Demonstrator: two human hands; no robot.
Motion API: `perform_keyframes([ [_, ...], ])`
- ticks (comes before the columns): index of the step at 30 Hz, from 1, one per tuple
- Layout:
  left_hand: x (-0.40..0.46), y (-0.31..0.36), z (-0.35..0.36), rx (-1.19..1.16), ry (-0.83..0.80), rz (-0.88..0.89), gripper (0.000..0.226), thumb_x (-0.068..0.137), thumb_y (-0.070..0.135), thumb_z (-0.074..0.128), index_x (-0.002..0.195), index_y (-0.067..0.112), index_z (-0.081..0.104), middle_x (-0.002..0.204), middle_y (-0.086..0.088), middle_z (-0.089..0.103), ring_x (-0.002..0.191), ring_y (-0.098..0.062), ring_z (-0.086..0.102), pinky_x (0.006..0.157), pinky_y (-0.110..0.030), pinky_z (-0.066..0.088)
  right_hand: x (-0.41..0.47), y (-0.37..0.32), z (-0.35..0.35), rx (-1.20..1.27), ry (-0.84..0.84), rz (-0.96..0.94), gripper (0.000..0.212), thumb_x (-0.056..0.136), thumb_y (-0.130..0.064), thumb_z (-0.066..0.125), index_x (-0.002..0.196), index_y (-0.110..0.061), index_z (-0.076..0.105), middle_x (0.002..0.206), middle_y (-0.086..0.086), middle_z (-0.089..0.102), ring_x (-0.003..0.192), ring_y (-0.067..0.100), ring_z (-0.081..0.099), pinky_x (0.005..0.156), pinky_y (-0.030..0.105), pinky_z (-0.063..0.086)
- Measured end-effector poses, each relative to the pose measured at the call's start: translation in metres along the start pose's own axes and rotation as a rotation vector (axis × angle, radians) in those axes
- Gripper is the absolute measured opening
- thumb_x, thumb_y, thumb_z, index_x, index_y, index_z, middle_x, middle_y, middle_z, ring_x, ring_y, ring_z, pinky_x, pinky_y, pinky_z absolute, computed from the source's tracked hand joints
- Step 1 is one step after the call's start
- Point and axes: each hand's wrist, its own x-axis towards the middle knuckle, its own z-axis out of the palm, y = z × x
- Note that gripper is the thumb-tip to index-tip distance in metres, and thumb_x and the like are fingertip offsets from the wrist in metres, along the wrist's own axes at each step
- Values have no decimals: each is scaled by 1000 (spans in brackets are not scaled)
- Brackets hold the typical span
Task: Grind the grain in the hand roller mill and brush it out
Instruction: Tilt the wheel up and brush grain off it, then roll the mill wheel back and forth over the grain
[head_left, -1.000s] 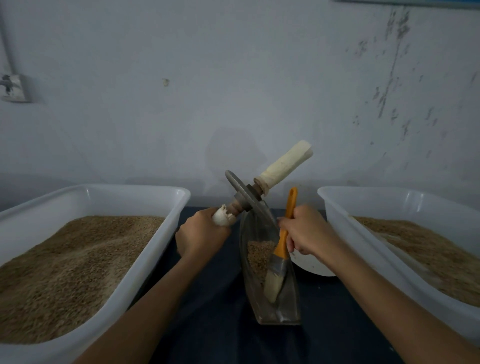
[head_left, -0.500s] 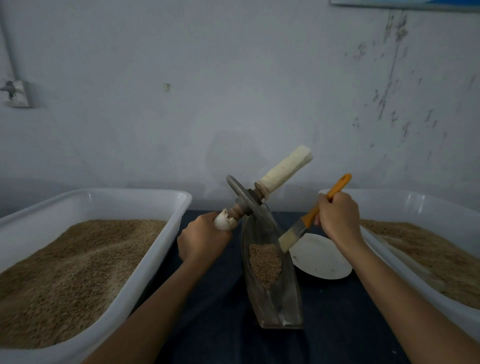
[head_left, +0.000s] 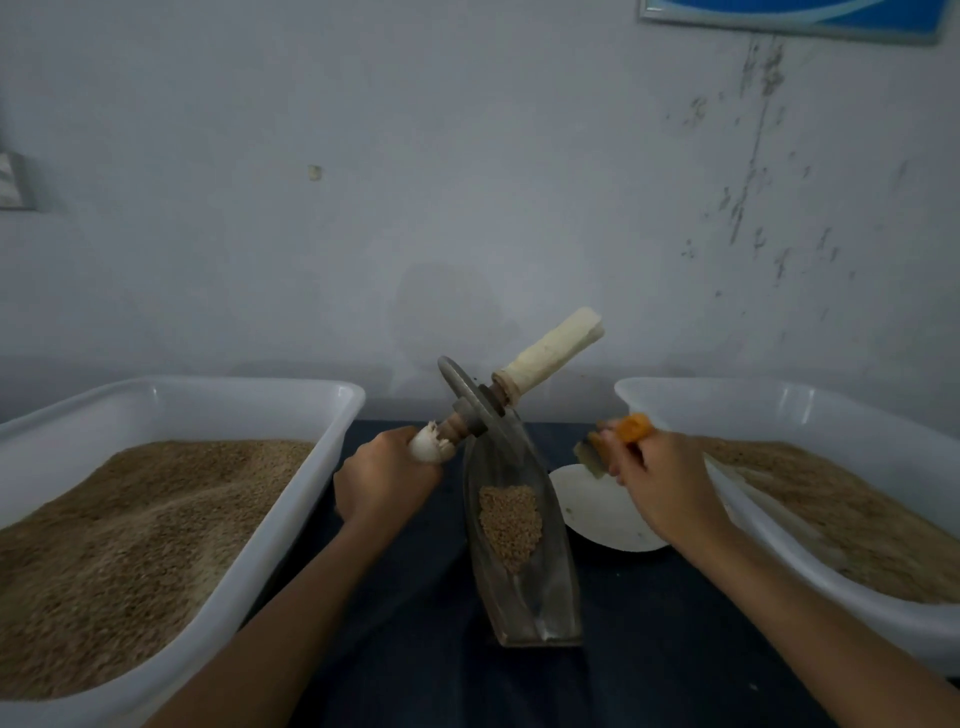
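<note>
The hand roller mill (head_left: 519, 525) stood at the centre of the dark tabletop (head_left: 415, 649), its boat-shaped metal trough running from six o'clock toward twelve. A small heap of grain (head_left: 509, 525) lay in the trough's middle. The roller wheel (head_left: 470, 402) sat tilted at the trough's twelve o'clock end, its axle slanting from eight o'clock up to two.

The left hand (head_left: 387, 480) was wrapped round the near, cloth-bound handle (head_left: 431, 449). The far handle (head_left: 550, 356), also wrapped, stuck up free. The right hand (head_left: 660, 486) gripped an orange-handled brush (head_left: 615, 439) at three o'clock of the mill, over a white plate (head_left: 592, 519); the bristles were blurred.

The mill looked like solid metal, so probably heavy and stiff, and the narrow trough could likely tip sideways if pushed off-axis. The padded handles seemed the sensible holds, one in each hand. The grain was loose and light and would probably scatter under a hard stroke. The brush looked light; a hold low on its handle would likely give better control.

Two white tubs of grain flanked the mill, one at nine o'clock (head_left: 332, 431), one at three (head_left: 675, 410).
</note>
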Motion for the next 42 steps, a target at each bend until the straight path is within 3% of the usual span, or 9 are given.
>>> perform_keyframes([
  [5,-1,1,-1,66,28,29,13,84,41,58,76,30,59,70,11,60,68,-11,58,58,-26,41,-29,19,2,-170,-189,-195,26,99,-23,50,116,-11,68,102,3,71,90,20,65,79,36,52],
  [9,-1,0,-1,102,21,59,12,84,38,60,75,30,57,70,10,60,69,-13,59,61,-27,45,-33,23,-1,-560,-423,-452,39,91,-21,51,129,-27,54,117,-9,59,104,15,50,83,27,35],
  [13,-1,-2,0,139,8,93,14,84,37,58,74,28,56,73,7,62,73,-17,61,69,-31,51,-32,15,-3,-590,-570,-360,51,85,-10,52,132,-28,47,125,-8,51,112,16,45,84,30,31],
  [17,1,-6,-1,171,-10,150,15,85,37,58,73,29,55,72,8,61,72,-14,61,68,-31,52,-26,-7,-3,-238,-174,-131,33,83,-2,48,113,-12,58,107,0,53,99,17,52,77,25,41],
  [20,2,-7,-1,221,-9,189,12,83,38,58,75,30,55,72,10,61,71,-12,60,66,-29,51,-4,-21,3,-254,69,-187,55,70,15,58,120,-7,54,116,10,52,104,26,48,80,35,45],
  [24,3,-7,0,285,-28,243,15,82,36,58,70,32,49,72,10,61,72,-11,60,65,-28,50,25,-27,16,-431,-117,-272,73,71,7,60,138,-16,44,133,4,47,128,26,37,107,41,26],
  [27,3,-7,0,302,-43,283,14,83,36,57,72,31,52,72,10,62,71,-10,60,64,-29,50,31,-22,31,-494,-262,-297,54,84,-10,60,134,-23,45,130,-4,49,128,19,38,114,43,11],
  [33,7,-7,-2,344,-86,315,5,82,34,58,77,32,56,76,11,63,73,-9,60,65,-28,50,26,-20,33,-551,-286,-330,30,93,-16,49,122,-23,46,120,-4,52,113,19,45,82,32,23],
  [42,9,-4,-1,412,-153,350,15,79,32,60,72,36,47,77,12,62,74,-9,59,64,-25,47,18,-13,32,-532,-393,-303,31,93,-18,49,123,-23,43,122,-2,50,112,20,45,89,33,30],
])
